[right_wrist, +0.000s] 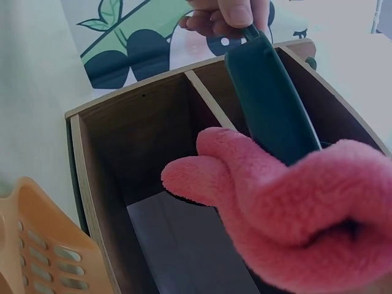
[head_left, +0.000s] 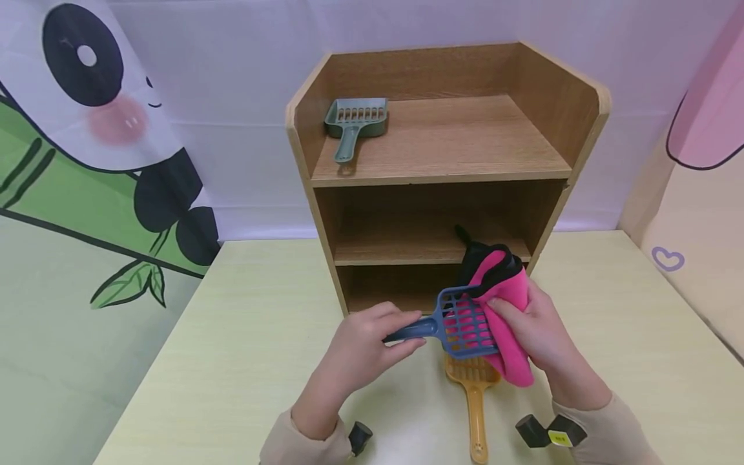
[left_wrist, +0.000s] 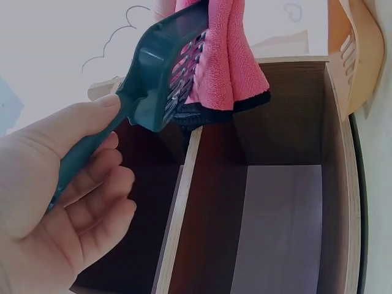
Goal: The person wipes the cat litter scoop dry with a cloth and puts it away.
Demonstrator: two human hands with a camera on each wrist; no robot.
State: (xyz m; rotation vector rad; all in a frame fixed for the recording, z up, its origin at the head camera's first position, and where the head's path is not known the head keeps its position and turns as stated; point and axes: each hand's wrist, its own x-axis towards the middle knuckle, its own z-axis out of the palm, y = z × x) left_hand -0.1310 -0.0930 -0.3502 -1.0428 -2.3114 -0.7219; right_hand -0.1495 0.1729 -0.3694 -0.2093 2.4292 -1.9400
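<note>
My left hand (head_left: 363, 352) pinches the handle of a blue litter scoop (head_left: 427, 327), thumb on one side and fingers on the other. The scoop's slotted head is raised above the table, in front of the shelf unit. Bunched in my right hand (head_left: 543, 329) is a pink and black cloth (head_left: 511, 342), pressed against the scoop's head. Pink fabric shows through the slots. In the left wrist view the cloth (left_wrist: 223, 67) hangs over the far end of the scoop (left_wrist: 150, 73). The cloth hides most of the right fingers in the right wrist view.
An orange litter scoop (head_left: 476, 413) lies on the pale table (head_left: 261, 361) below the blue one. A wooden shelf unit (head_left: 442, 183) stands behind the hands, and a grey-green scoop (head_left: 349, 139) rests at the left of its top shelf. Printed fabric (head_left: 232, 97) hangs behind.
</note>
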